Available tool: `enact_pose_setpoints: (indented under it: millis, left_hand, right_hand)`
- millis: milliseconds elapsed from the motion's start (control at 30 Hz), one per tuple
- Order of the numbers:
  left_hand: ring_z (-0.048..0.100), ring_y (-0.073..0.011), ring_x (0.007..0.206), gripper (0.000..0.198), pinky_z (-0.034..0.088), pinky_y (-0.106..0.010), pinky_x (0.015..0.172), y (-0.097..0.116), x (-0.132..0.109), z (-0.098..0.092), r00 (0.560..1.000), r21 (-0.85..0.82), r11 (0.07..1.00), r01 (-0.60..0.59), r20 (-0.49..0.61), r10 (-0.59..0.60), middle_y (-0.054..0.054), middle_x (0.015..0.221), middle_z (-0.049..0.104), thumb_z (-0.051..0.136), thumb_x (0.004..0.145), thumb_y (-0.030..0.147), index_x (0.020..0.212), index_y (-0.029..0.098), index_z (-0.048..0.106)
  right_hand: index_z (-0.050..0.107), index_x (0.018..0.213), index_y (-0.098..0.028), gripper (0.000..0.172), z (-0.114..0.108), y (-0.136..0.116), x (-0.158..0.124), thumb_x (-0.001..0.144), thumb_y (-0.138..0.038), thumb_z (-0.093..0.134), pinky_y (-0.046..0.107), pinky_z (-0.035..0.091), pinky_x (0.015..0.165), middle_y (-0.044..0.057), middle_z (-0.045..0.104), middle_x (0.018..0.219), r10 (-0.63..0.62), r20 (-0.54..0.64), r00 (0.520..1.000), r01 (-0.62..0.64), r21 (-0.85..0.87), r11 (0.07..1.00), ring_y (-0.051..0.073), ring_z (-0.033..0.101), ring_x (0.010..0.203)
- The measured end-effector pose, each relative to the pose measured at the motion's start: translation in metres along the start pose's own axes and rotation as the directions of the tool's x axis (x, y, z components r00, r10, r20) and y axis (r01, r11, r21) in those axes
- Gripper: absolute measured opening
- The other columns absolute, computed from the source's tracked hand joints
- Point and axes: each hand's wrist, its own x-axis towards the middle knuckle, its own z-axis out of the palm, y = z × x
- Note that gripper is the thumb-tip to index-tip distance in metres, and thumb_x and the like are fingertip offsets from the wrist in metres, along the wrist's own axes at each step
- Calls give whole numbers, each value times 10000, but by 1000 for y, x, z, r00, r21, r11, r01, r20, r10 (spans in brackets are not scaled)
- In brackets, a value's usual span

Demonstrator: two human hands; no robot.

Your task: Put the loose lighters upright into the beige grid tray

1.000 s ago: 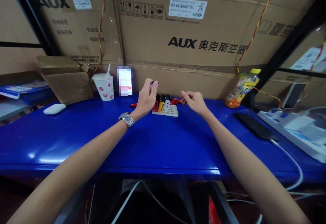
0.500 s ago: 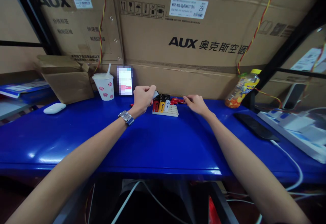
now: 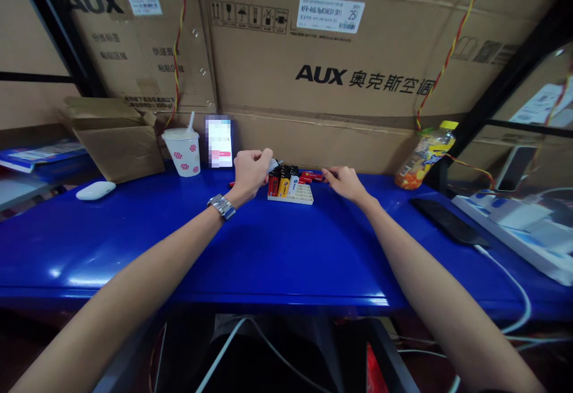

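My left hand, a metal watch on its wrist, is closed in a pinch on a white lighter. That lighter is held tilted, its dark top pointing right, just above the left back of a cream slotted tray. Upright in the tray stand several lighters with black tops: a red lighter, a yellow lighter and a white lighter at the front. Slots on the tray's right side show bare. My right hand has its fingers curled at the end of a red lighter lying behind the tray.
Left on the blue table are a white earbud case, a paper bag, a cup with straw and a lit phone. Rightward stand a drink bottle, a black power bank or phone and a power strip.
The white lighter in my left hand has tipped a little, its dark top now showing further right. Both hands stay in nearly the same place.
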Motion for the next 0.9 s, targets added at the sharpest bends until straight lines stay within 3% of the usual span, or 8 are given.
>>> enact_pose_setpoints:
  millis: [200,400,533,600,700,900]
  left_hand:
    - [444,-100,403,351,329,-231,407,-8,5,1,999,-64,997,-29,37,32,25,385,432,427,870,309,534,209,447]
    - [518,-116,520,309,376,-241,475,-13,6,1,977,-11,989,-145,157,145,-7,544,571,491,888,378,653,188,553]
    - [577,-120,619,237,435,-247,577,-7,1,4,941,-69,964,-256,209,265,-21,656,620,553,880,357,734,172,576]
    - [590,-121,660,178,461,-254,633,-4,-2,5,913,-98,942,-320,234,334,-25,707,637,592,856,319,763,168,577]
    - [607,-125,724,124,488,-263,708,-1,-6,7,881,-121,916,-382,252,401,-36,789,656,652,795,265,805,163,582]
    - [623,-138,738,89,482,-257,672,0,-6,4,883,-70,923,-378,273,382,-49,821,682,623,794,250,813,164,615]
  right_hand:
    - [675,748,-192,424,-1,-5,-3,940,-457,405,311,392,696,79,678,711,-25,-34,999,26,36,999,200,577,664]
    - [567,549,-181,515,-10,-36,-9,926,-496,413,284,350,580,34,590,528,-111,-166,980,139,162,977,142,496,507]
    - [595,559,-171,552,-11,-67,-16,899,-577,441,277,377,551,27,581,518,-141,-273,952,250,418,873,129,499,497]
    - [637,635,-167,535,-10,-82,-21,883,-606,459,270,386,527,18,576,516,-153,-255,955,270,529,805,126,496,493]
    - [592,600,-173,536,-8,-99,-26,855,-634,490,260,395,504,23,584,537,-181,-227,957,283,597,750,115,494,494]
    - [579,698,-180,478,-11,-95,-24,827,-637,530,259,427,501,14,580,572,-174,-215,961,275,678,682,115,522,497]
